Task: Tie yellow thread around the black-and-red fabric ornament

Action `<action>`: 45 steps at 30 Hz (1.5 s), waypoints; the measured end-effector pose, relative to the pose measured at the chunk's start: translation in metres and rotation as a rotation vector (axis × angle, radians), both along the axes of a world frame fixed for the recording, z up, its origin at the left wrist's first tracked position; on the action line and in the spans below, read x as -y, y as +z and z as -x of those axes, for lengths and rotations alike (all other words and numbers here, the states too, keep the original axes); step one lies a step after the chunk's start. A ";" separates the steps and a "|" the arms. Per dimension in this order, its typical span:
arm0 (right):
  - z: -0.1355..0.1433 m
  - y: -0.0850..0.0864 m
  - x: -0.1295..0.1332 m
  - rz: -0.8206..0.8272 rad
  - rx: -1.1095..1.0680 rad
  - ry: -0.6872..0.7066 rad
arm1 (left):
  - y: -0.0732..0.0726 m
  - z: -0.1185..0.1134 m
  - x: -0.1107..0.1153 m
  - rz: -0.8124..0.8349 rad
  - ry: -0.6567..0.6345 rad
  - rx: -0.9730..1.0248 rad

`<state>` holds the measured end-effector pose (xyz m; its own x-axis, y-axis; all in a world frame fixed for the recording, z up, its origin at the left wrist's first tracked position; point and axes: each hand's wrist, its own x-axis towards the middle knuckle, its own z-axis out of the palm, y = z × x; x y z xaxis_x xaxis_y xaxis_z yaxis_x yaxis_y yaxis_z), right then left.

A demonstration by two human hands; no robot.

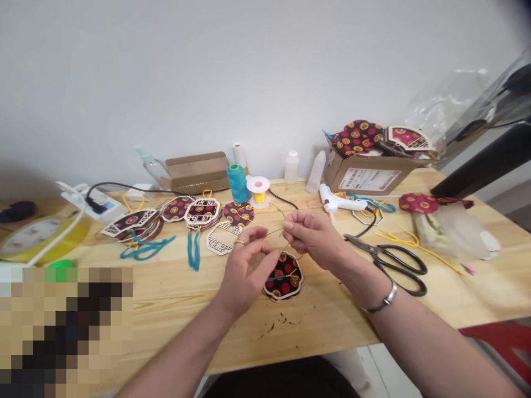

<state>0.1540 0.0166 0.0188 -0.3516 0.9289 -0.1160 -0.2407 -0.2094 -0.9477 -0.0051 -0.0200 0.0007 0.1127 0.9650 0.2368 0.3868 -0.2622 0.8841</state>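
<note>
At a wooden table (174, 309), a person's left hand (249, 268) curls its fingers, their grip unclear; the right hand (307, 235), close beside it, presses thumb and fingertips together; below lies a patterned cloth ornament (286, 284); between the hands runs a thin cord (274, 231), pinched in the right.

Wooden table (174, 315), scalloped patterned ornament (285, 287), black-handled scissors (376, 252), glue gun (344, 203), blue thread cone (238, 185)
</note>
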 end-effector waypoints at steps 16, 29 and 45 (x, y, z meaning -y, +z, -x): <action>0.007 -0.009 0.006 -0.198 0.340 0.062 | 0.005 -0.006 0.001 0.390 -0.052 0.426; 0.005 -0.003 0.005 -0.153 0.310 0.067 | -0.006 0.000 -0.005 0.453 -0.042 0.533; 0.000 -0.006 0.003 0.069 0.033 0.233 | 0.001 0.002 -0.007 0.503 -0.104 0.578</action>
